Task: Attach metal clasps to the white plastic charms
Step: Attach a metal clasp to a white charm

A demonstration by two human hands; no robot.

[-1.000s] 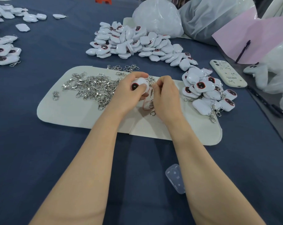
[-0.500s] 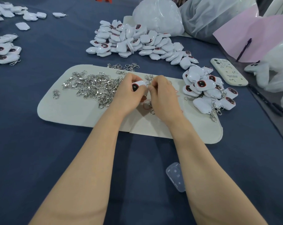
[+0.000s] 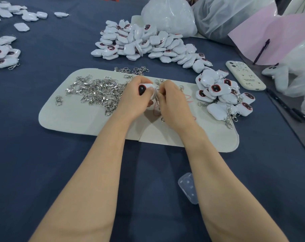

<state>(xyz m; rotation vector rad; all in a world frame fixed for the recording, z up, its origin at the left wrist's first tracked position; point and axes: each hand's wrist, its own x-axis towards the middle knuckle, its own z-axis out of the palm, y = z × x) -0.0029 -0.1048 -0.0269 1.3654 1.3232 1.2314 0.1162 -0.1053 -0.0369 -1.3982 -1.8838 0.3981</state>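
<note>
My left hand (image 3: 134,100) grips a white plastic charm (image 3: 144,88) with a dark red-rimmed oval face, held above the white mat (image 3: 74,117). My right hand (image 3: 172,103) pinches a metal clasp (image 3: 157,98) against the charm's edge; most of the clasp is hidden by my fingers. A heap of loose metal clasps (image 3: 97,91) lies on the mat to the left of my hands. A pile of charms with clasps attached (image 3: 223,95) sits at the mat's right end. A larger pile of bare charms (image 3: 144,44) lies behind the mat.
A cream phone (image 3: 244,75) lies at the right, a pink sheet with a pen (image 3: 261,49) behind it. Plastic bags (image 3: 169,14) stand at the back. More charms (image 3: 3,55) lie at the far left. A clear plastic piece (image 3: 187,187) rests on the blue cloth near me.
My hands have drawn closer together, and the charm has turned in my left hand so its dark face shows more. The piles have not moved.
</note>
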